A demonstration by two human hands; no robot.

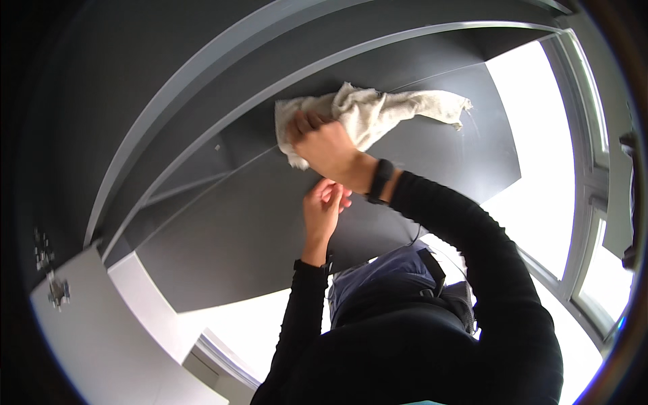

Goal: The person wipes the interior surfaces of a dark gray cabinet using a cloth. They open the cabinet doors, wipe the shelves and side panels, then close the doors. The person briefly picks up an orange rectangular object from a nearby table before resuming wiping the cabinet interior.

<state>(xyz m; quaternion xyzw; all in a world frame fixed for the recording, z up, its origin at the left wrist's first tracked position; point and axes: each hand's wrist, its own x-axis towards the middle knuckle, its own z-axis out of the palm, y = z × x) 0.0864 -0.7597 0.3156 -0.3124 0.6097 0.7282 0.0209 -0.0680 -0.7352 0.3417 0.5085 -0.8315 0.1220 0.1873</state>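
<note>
A cream-coloured cloth, rumpled and frayed at its ends, lies spread over the dark grey panel in front of me. My right hand is on the left part of the cloth, its fingers bent into the fabric and slightly blurred; a black band circles that wrist. Just below the right wrist is my left hand, loosely curled, with nothing visible in it. It is apart from the cloth, and the right wrist comes close to its fingertips.
Pale edges of dark cabinet boards curve above the cloth. A light door with a metal hinge stands at lower left. Window frames are at the right. A thin dark cable hangs near my waist.
</note>
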